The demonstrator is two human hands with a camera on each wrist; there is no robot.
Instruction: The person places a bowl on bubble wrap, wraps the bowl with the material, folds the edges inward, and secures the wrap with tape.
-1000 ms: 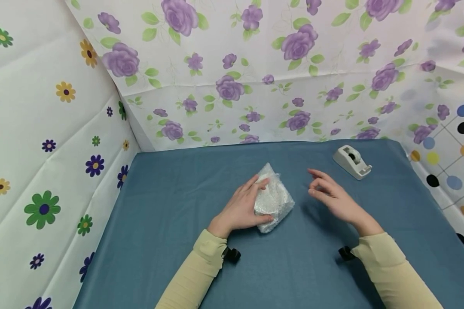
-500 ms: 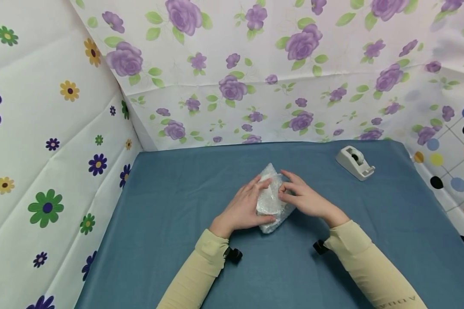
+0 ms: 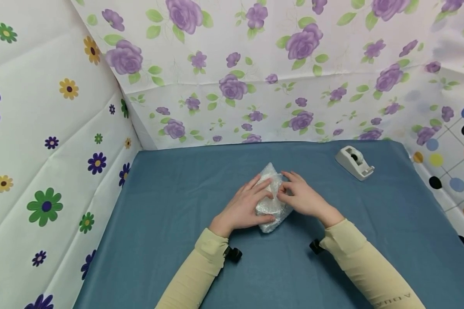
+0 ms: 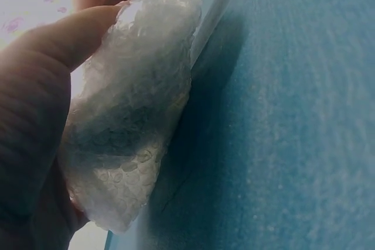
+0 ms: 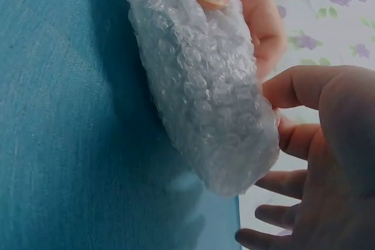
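A bubble-wrapped package point(image 3: 268, 208) lies on the blue cloth; what is inside is hard to make out. My left hand point(image 3: 241, 210) grips it from the left, thumb along its near side and fingers over the top. In the left wrist view the wrap point(image 4: 137, 80) looks cloudy, with bubbles showing at its lower end. From the right, my right hand point(image 3: 303, 195) has its thumb and index finger together at the wrap's upper surface. In the right wrist view those fingertips meet the edge of the wrap point(image 5: 205, 86), while the other fingers extend beyond it.
A white tape dispenser point(image 3: 354, 163) with a roll in it stands at the back right of the blue-covered table point(image 3: 178, 184). Flower-printed cloth point(image 3: 201, 86) hangs behind the table and on the left, dotted cloth point(image 3: 452, 171) on the right.
The right hand has come leftward from beside the package onto its top, its thumb and index finger closing together. The left hand has kept its hold, with a finger shifting slightly. The package stays put.
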